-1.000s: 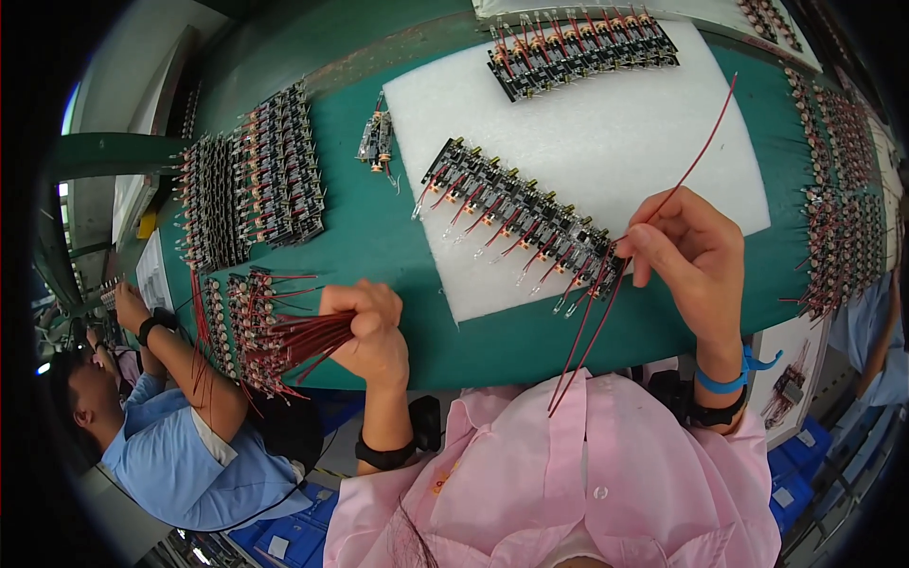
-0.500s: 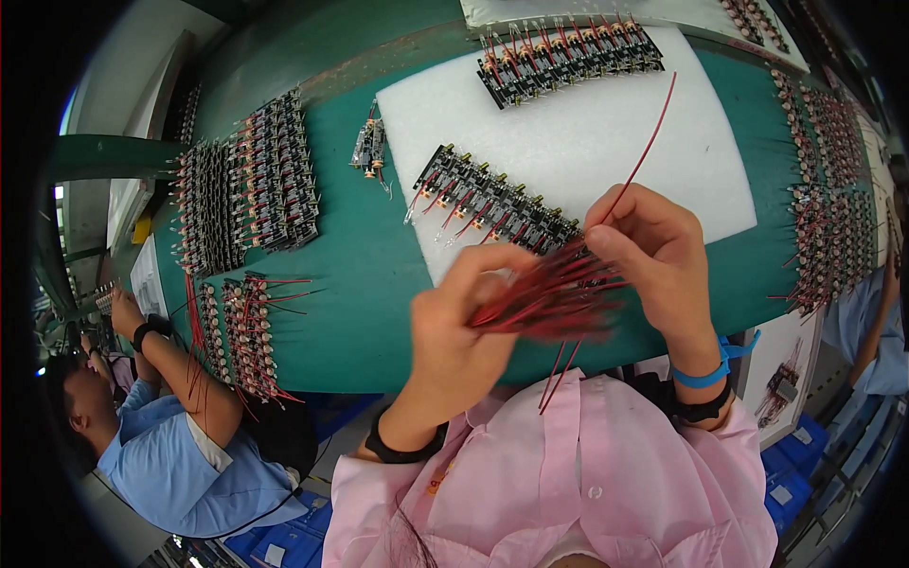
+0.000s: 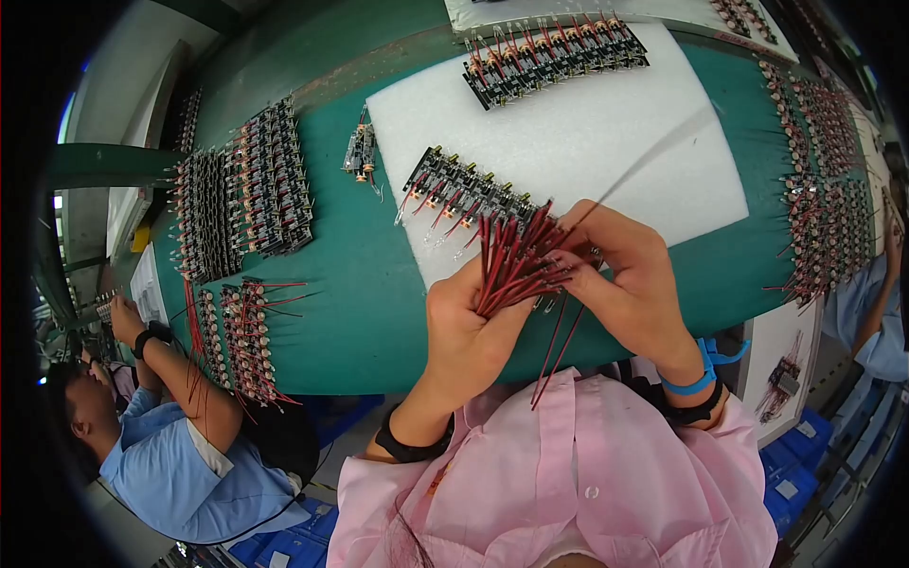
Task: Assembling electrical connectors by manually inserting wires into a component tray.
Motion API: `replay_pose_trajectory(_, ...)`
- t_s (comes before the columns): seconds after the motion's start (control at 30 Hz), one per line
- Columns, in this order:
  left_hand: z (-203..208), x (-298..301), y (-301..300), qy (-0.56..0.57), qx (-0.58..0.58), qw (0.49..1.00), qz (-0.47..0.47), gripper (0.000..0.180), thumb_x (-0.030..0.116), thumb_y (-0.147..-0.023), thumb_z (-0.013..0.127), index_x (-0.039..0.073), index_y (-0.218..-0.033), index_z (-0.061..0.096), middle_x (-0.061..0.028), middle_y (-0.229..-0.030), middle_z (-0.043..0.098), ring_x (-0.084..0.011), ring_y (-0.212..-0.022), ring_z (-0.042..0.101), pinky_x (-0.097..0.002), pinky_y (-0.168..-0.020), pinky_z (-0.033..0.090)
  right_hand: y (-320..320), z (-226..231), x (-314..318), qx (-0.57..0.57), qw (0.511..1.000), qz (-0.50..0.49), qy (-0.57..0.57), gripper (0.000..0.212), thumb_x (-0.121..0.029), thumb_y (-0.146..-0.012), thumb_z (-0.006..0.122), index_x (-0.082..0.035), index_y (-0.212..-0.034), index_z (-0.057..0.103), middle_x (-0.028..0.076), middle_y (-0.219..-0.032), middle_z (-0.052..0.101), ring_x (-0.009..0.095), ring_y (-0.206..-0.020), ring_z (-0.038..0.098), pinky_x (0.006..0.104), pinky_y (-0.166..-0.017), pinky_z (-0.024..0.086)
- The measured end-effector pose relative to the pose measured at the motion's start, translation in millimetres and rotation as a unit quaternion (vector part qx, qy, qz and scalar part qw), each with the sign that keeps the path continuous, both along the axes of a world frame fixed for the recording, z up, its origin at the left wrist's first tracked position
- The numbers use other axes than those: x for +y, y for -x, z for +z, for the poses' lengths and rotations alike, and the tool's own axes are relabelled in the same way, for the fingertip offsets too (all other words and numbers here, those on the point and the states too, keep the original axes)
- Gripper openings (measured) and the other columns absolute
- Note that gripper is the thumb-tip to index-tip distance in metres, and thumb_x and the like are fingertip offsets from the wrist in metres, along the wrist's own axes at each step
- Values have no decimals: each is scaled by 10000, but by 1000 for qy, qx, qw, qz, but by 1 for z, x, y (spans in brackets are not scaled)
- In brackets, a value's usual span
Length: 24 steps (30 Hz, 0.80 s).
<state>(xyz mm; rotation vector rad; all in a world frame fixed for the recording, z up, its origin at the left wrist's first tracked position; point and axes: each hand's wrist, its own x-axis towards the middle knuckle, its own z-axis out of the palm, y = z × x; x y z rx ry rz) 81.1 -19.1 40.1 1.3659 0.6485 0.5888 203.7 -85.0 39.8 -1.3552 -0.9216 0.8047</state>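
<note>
My left hand point(image 3: 466, 331) is closed around a bundle of thin red and black wires point(image 3: 519, 256), which fan out above its thumb. Thumb and fingers of my right hand point(image 3: 620, 279) pinch at the right side of the bundle. From that pinch a single wire point(image 3: 653, 151), smeared by motion, runs up and to the right. Two wire tails hang below the hands over my pink shirt. Just beyond my hands, a panel of small black circuit boards point(image 3: 464, 187) lies slanted on a white foam sheet point(image 3: 653, 194); the bundle hides its right end.
Another board panel point(image 3: 559, 62) lies at the foam's far edge. One small loose board point(image 3: 361, 151) sits left of the foam on the green mat point(image 3: 379, 331). Wired boards stand in stacks at left point(image 3: 270, 180) and right point(image 3: 828, 227). A co-worker in blue point(image 3: 189, 454) sits at left.
My hands have come closer together, the right moving left and down to the bundle. The single wire has swung from steep to slanting right. The view has shifted slightly.
</note>
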Motion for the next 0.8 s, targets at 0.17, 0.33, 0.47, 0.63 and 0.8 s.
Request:
replay_pose_trajectory(0.17, -3, 1, 1, -21, 24, 999, 3, 96, -35, -739, 512, -74, -825, 525, -56, -737, 553, -54, -643, 490, -151, -555, 369, -1, -3, 0, -47, 999, -6, -4, 81, -12, -699, 544, 26, -686, 474, 70, -595, 444, 112, -472, 394, 225, -434, 321)
replay_pose_trajectory(0.33, -6, 1, 3, -34, 32, 999, 3, 94, -38, -741, 508, -68, -828, 524, -54, -726, 553, -55, -636, 492, -153, -548, 371, -2, 0, -1, -64, 998, -3, 4, 94, -17, -701, 546, 25, -676, 465, 73, -584, 436, 115, -464, 378, 234, -426, 311)
replay_pose_trajectory(0.47, -12, 1, 4, -39, 11, 999, 10, 80, -27, -746, 514, -61, -817, 523, -44, -704, 547, -49, -615, 479, -152, -526, 359, -3, 1, 0, -64, 998, 10, 25, 99, -21, -702, 545, 27, -673, 463, 78, -580, 436, 120, -466, 381, 241, -428, 313)
replay_pose_trajectory(0.63, -8, 4, 4, -46, 26, 999, 5, 61, 4, -754, 529, -48, -781, 515, -15, -659, 517, -32, -562, 424, -149, -478, 310, -3, 0, -1, -59, 998, 25, 19, 98, -24, -700, 542, 32, -680, 465, 91, -586, 449, 147, -475, 394, 255, -434, 321)
replay_pose_trajectory(0.8, -9, 4, 4, -73, 32, 997, 4, 67, 17, -755, 536, -41, -759, 505, 5, -634, 488, -23, -537, 379, -150, -458, 273, -1, -1, 0, -73, 997, 26, 23, 91, -24, -697, 542, 34, -692, 471, 101, -600, 464, 176, -489, 430, 267, -444, 338)
